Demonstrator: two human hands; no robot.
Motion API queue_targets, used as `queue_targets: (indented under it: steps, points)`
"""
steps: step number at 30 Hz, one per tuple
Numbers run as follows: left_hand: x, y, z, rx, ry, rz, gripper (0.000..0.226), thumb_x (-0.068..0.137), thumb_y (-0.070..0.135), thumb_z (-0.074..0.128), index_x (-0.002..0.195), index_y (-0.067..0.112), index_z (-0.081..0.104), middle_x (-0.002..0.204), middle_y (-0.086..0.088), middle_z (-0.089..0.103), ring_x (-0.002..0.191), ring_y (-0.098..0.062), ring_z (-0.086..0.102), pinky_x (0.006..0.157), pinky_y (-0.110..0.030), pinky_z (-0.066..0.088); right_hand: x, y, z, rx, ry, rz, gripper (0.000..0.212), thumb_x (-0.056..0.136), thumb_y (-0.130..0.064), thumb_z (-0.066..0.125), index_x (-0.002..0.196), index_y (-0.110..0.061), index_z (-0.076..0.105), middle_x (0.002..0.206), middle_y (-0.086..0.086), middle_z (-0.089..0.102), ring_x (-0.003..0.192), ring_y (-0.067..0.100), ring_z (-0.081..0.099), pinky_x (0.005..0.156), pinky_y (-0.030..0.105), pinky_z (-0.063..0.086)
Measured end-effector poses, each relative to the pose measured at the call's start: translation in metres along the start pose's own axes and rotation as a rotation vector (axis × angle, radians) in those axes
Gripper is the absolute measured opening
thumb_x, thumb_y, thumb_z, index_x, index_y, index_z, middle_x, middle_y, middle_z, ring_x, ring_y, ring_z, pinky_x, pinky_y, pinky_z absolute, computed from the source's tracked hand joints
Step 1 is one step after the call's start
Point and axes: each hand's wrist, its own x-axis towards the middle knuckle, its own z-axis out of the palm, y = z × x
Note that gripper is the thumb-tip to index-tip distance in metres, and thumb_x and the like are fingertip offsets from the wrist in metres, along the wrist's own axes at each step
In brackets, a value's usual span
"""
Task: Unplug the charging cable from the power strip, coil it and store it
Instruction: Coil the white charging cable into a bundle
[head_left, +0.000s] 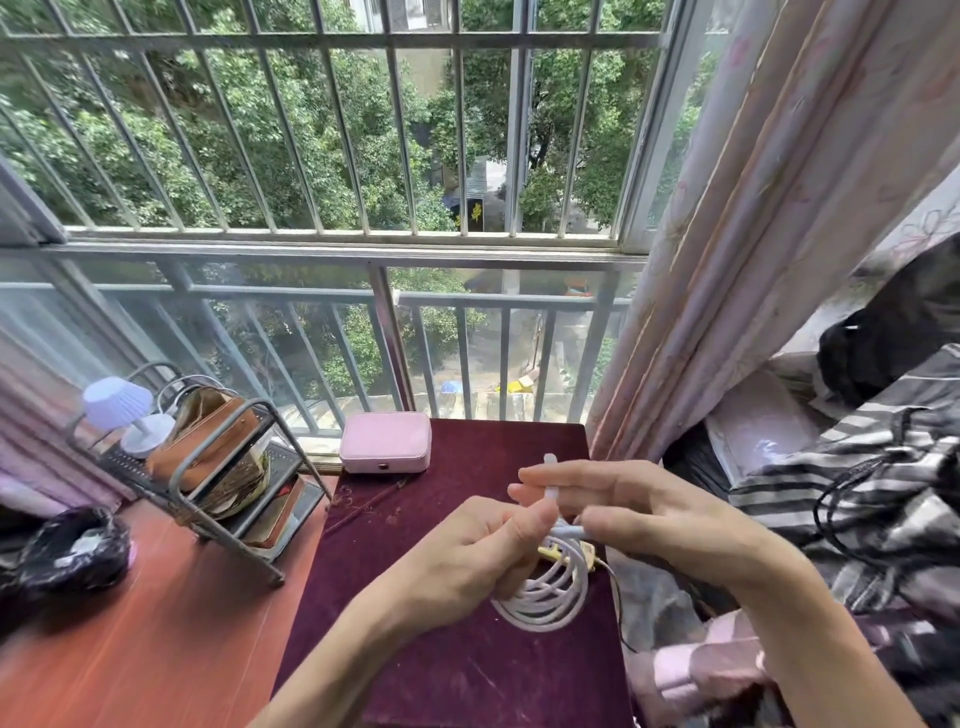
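Open maroon cloth (441, 665) lies bare in front of the pink case (385, 442), and that is the widest lane for a hand. The 2 hands, left hand (467, 561) and right hand (639, 514), crowd the stretch right of the case, with the coiled white cable (545, 597) hanging between them. Left of the case, the wire rack (218, 467) blocks the way, lamp (124, 410) on top. Right of the case, the curtain (753, 260) and striped bedding (852, 493) close that side. Behind the case, railing bars (467, 358) wall it off.
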Motion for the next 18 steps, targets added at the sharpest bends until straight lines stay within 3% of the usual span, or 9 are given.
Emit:
queue_targets:
  steps: [2, 5, 8, 11, 14, 18]
  points:
    - [0.002, 0.0, 0.0, 0.061, 0.015, -0.014, 0.056, 0.104, 0.048, 0.04, 0.067, 0.008, 0.049, 0.053, 0.0, 0.033, 0.05, -0.013, 0.028, 0.049, -0.027, 0.026, 0.01, 0.001, 0.005, -0.024, 0.084, -0.014, 0.052, 0.089, -0.055, 0.078, 0.137, -0.038, 0.067, 0.141, -0.008, 0.07, 0.134, 0.015, 0.064, 0.113, 0.034, 0.051]
    - [0.005, 0.0, -0.001, 0.081, 0.073, -0.032, 0.063, 0.107, 0.044, 0.037, 0.058, 0.005, 0.041, 0.055, -0.008, 0.031, 0.052, -0.02, 0.025, 0.05, -0.035, 0.023, 0.02, 0.009, 0.012, -0.036, 0.161, -0.041, 0.051, 0.088, -0.049, 0.08, 0.136, -0.036, 0.068, 0.136, -0.008, 0.073, 0.13, 0.012, 0.067, 0.105, 0.024, 0.054]
    - [0.009, 0.0, -0.003, 0.015, 0.112, -0.055, 0.063, 0.105, 0.05, 0.03, 0.058, 0.008, 0.036, 0.056, -0.004, 0.024, 0.054, -0.024, 0.017, 0.051, -0.038, 0.018, 0.023, 0.011, 0.015, -0.092, 0.186, -0.078, 0.055, 0.091, -0.048, 0.077, 0.143, -0.038, 0.062, 0.143, -0.01, 0.069, 0.136, 0.01, 0.062, 0.109, 0.03, 0.053]
    - [0.015, -0.003, -0.007, 0.038, 0.184, -0.054, 0.069, 0.1, 0.063, 0.027, 0.055, 0.011, 0.039, 0.053, -0.003, 0.029, 0.049, -0.016, 0.023, 0.049, -0.036, 0.02, 0.025, 0.011, 0.015, -0.194, 0.21, -0.111, 0.053, 0.101, -0.028, 0.07, 0.15, -0.038, 0.053, 0.15, -0.017, 0.062, 0.138, 0.007, 0.059, 0.113, 0.033, 0.05]
    - [0.021, -0.007, -0.012, 0.121, 0.228, -0.062, 0.068, 0.094, 0.076, 0.024, 0.052, 0.025, 0.041, 0.051, 0.002, 0.034, 0.049, -0.018, 0.028, 0.049, -0.04, 0.022, 0.026, 0.009, 0.013, -0.251, 0.254, -0.128, 0.06, 0.1, -0.024, 0.069, 0.154, -0.038, 0.048, 0.153, -0.021, 0.057, 0.134, 0.012, 0.063, 0.113, 0.041, 0.052]
    - [0.027, -0.007, -0.016, 0.172, 0.237, -0.039, 0.067, 0.098, 0.071, 0.022, 0.052, 0.036, 0.056, 0.05, 0.008, 0.038, 0.049, -0.017, 0.031, 0.047, -0.039, 0.024, 0.029, 0.007, 0.009, -0.327, 0.288, -0.155, 0.059, 0.101, -0.021, 0.069, 0.152, -0.042, 0.05, 0.148, -0.025, 0.06, 0.127, 0.011, 0.068, 0.11, 0.042, 0.055]
